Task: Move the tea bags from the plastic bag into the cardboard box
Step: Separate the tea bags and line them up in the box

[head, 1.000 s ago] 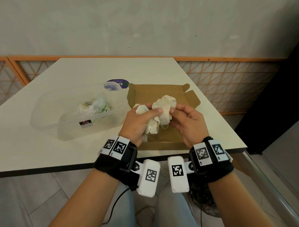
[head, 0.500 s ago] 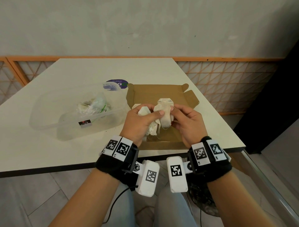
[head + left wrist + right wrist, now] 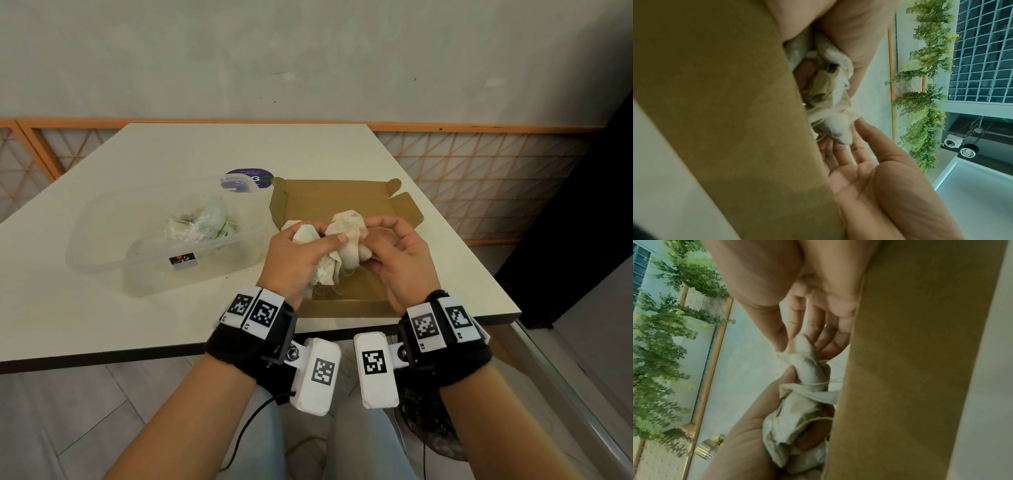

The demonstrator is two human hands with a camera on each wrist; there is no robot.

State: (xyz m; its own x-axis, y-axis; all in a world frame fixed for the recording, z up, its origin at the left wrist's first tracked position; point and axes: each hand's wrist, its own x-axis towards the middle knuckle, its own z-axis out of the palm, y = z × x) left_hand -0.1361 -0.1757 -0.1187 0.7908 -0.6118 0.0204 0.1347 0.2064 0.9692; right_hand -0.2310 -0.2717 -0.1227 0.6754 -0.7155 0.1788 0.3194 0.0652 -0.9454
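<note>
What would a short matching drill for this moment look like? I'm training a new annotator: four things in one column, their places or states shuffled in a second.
Things:
1. left hand
2. right hand
3. cardboard box
4. plastic bag

Places or states:
A. lies in the clear tub
B. pinches one tea bag at the clump's end
C. lies open on the table
D. grips the clump of tea bags

Pairs: 1-D, 2-B, 3-C, 4-A

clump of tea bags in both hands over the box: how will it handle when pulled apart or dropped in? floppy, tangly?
Likely floppy: the tea bags sag and crumple where the left hand grips them. Probably tangly: thin strings wrap the clump in the right wrist view, so the right hand may drag several out at once. Seemingly light, and unlikely to roll in the cardboard box.
</note>
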